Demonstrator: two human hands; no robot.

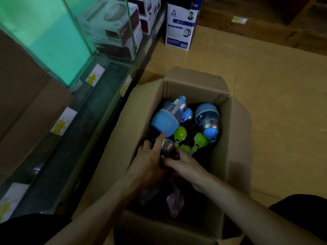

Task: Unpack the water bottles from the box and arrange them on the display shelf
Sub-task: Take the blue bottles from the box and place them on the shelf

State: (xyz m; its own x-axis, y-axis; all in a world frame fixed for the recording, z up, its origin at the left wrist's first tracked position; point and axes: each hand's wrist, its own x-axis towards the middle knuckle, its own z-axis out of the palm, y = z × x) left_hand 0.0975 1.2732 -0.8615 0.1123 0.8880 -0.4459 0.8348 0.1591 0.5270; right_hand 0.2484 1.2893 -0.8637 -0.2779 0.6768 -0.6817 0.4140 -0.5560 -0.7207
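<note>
An open cardboard box stands on the floor and holds several water bottles with blue and green caps. A big blue-capped bottle lies tilted at the left, another blue one at the right, and green-capped ones in the middle. Both hands are down inside the box. My left hand wraps a steel bottle with a blue rim, its index finger stretched up against the big blue cap. My right hand grips the same bottle from the right. Pink bottles lie dim beneath my forearms.
A glass display shelf with yellow price tags runs along the left, with brown cartons and boxed appliances on it. A white kettle box stands on the tan floor beyond the carton. My dark-clad knees flank the carton.
</note>
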